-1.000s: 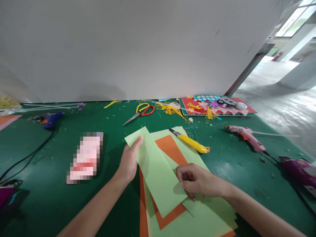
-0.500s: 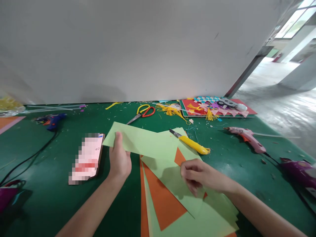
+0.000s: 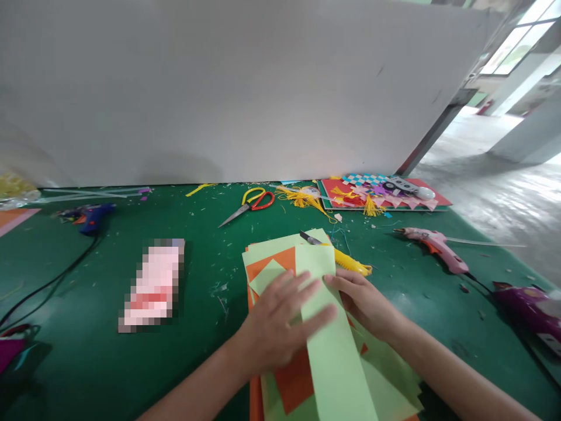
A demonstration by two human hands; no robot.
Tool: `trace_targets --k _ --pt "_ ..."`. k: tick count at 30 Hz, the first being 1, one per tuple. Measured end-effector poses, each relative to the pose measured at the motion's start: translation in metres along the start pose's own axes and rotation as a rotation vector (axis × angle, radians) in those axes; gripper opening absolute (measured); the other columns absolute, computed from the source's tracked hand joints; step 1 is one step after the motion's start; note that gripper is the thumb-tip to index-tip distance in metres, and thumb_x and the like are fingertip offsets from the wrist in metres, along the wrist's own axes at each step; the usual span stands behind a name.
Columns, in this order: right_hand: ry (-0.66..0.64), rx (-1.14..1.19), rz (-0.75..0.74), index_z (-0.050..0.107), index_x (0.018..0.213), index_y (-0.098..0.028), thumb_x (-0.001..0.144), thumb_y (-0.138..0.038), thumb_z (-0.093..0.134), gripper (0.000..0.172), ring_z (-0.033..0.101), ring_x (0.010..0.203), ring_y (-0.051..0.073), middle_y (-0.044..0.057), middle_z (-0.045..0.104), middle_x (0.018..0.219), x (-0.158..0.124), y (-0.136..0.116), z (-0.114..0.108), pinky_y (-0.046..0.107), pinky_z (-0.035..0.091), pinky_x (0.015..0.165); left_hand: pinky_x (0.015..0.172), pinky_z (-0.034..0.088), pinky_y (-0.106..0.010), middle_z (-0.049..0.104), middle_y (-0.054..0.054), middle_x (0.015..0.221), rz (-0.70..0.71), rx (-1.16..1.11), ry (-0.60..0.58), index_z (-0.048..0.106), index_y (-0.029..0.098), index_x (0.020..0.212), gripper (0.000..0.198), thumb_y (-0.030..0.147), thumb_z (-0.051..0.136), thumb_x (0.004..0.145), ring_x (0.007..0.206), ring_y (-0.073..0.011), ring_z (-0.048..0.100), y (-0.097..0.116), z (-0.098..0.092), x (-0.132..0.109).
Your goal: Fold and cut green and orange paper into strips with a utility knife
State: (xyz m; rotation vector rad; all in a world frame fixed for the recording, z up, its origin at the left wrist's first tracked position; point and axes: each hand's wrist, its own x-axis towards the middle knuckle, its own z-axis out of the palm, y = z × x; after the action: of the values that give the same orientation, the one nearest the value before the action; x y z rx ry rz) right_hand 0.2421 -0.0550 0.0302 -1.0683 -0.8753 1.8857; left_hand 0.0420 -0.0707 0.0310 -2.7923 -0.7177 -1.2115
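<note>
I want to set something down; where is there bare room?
Mostly bare table lies between phone and paper stack, beyond the left forearm, and between blue glue gun and scissors. Crowded: far right, around tassels and red board, and at left hand and right hand.

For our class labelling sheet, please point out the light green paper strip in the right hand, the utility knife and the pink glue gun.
Light green paper strip (image 3: 335,346), head view: middle of its flat face.
Utility knife (image 3: 350,263), head view: yellow handle.
Pink glue gun (image 3: 439,241), head view: its body.
</note>
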Motion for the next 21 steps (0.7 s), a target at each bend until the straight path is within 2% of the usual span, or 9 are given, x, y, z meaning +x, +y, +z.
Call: trace_targets --k 2,5,7,9,11,13,15,18,21 --pt "0.035 -0.081 0.008 0.065 0.077 -0.015 0.079 -0.039 0.068 0.024 0.054 0.054 0.011 -0.001 0.061 0.064 -0.0013 0.0015 -0.0005 0.022 0.046 0.054 0.108 0.032 -0.044 0.04 -0.012 0.144 -0.406 -0.22 0.033 0.037 0.025 0.14 0.054 0.014 0.049 0.089 0.135 -0.0273 0.034 -0.003 0.0012 -0.0003" --pt "0.003 -0.248 0.02 0.066 0.081 -0.014 0.081 -0.046 0.064 0.032 0.058 0.062 0.014 0.002 0.064 0.072 -0.0046 0.0028 0.0009 0.025 0.047 0.058 0.088 0.048 -0.034 0.054 -0.009 0.127 -1.003 -0.662 0.159 0.04 0.028 0.137 0.041 0.032 0.038 0.096 0.111 -0.0227 0.056 -0.0019 0.0006 0.0028" --pt "-0.042 -0.377 0.013 0.067 0.082 -0.015 0.081 -0.051 0.061 0.036 0.059 0.067 0.016 0.003 0.065 0.075 -0.0066 0.0029 0.0028 0.026 0.048 0.06 0.069 0.048 -0.028 0.063 -0.006 0.094 -1.134 -0.743 0.14 0.059 0.023 0.112 0.031 0.04 0.038 0.095 0.082 -0.019 0.06 0.0003 -0.0001 0.0049" --pt "-0.082 -0.497 -0.017 0.067 0.08 -0.015 0.082 -0.052 0.059 0.038 0.058 0.067 0.016 0.002 0.063 0.073 -0.0075 0.0029 0.0045 0.026 0.047 0.06 0.056 0.039 -0.024 0.051 0.0 0.065 -1.1 -0.665 0.089 0.059 0.02 0.073 0.031 0.041 0.046 0.092 0.061 -0.0145 0.049 0.0015 -0.0008 0.0063" --pt "-0.125 -0.576 -0.059 0.067 0.08 -0.016 0.083 -0.052 0.057 0.037 0.056 0.068 0.015 0.001 0.062 0.073 -0.0073 0.0032 0.0053 0.025 0.046 0.061 0.053 0.033 -0.024 0.038 0.003 0.057 -1.011 -0.549 0.05 0.042 0.019 0.054 0.041 0.037 0.05 0.09 0.055 -0.0124 0.04 0.0015 -0.0013 0.0072" --pt "-0.144 -0.603 -0.114 0.066 0.085 -0.016 0.084 -0.049 0.057 0.035 0.055 0.069 0.015 0.002 0.062 0.076 -0.0064 0.0038 0.005 0.025 0.045 0.061 0.056 0.032 -0.024 0.033 0.004 0.057 -0.94 -0.48 0.034 0.032 0.019 0.052 0.044 0.033 0.05 0.09 0.057 -0.0122 0.04 0.001 -0.0016 0.0079" --pt "-0.1 -0.603 -0.184 0.064 0.087 -0.016 0.084 -0.047 0.058 0.032 0.053 0.067 0.014 0.002 0.06 0.075 -0.0055 0.0041 0.004 0.024 0.043 0.058 0.057 0.033 -0.023 0.034 0.004 0.057 -0.891 -0.458 0.023 0.031 0.02 0.053 0.043 0.029 0.049 0.091 0.058 -0.0121 0.04 0.0008 -0.0014 0.0084" --pt "0.027 -0.585 -0.268 0.059 0.079 -0.017 0.08 -0.046 0.063 0.029 0.046 0.058 0.011 -0.002 0.051 0.065 -0.0055 0.0029 0.0026 0.022 0.038 0.051 0.06 0.037 -0.023 0.047 0.002 0.061 -0.793 -0.457 -0.01 0.043 0.019 0.056 0.036 0.024 0.049 0.091 0.061 -0.0127 0.046 0.002 -0.0007 0.0083" --pt "0.069 -0.584 -0.322 0.057 0.073 -0.017 0.08 -0.043 0.064 0.028 0.046 0.058 0.011 -0.002 0.05 0.066 -0.0071 -0.0001 0.0024 0.023 0.037 0.052 0.065 0.041 -0.024 0.059 -0.003 0.072 -0.671 -0.463 -0.072 0.059 0.017 0.074 0.02 0.021 0.049 0.092 0.069 -0.0146 0.054 0.0036 0.0002 0.0065"
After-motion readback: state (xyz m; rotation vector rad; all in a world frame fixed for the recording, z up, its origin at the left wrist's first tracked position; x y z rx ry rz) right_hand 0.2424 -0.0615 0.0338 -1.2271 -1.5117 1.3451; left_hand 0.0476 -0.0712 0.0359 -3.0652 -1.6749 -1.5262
